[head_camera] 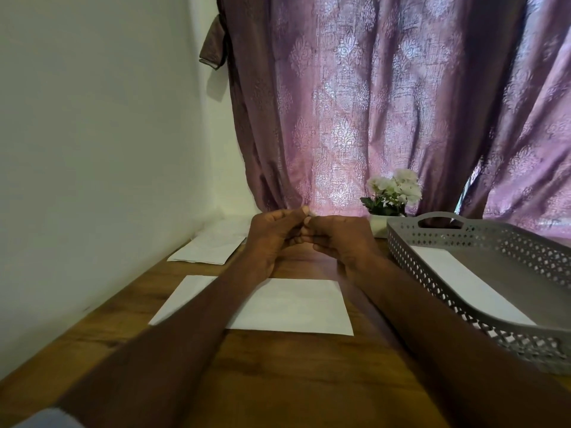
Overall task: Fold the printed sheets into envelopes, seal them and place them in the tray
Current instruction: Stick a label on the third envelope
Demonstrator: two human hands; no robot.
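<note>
Folded sheet (290, 305) lies nearer than hands (307, 234).

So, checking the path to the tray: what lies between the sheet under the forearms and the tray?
In the head view, only bare wooden table and the right forearm separate the sheet from the tray.
</note>
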